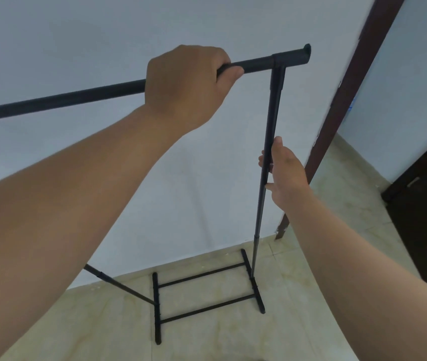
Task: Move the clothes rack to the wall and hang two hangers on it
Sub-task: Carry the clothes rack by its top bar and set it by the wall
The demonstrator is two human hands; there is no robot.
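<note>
A black metal clothes rack (269,121) stands on the tiled floor close to a pale wall (103,35). Its top bar runs from the left edge up to the right end cap. My left hand (186,84) is wrapped over the top bar near its right end. My right hand (282,173) holds the right upright pole about halfway down, fingers around it. The rack's base (204,293), two feet joined by three cross rods, rests on the floor by the wall. The left upright is mostly hidden behind my left forearm. No hangers are in view.
A dark brown door frame (342,105) rises at the right of the wall. A dark door or cabinet (425,217) stands at the far right. Beige marble-look tiles (311,308) cover the floor around the rack's base.
</note>
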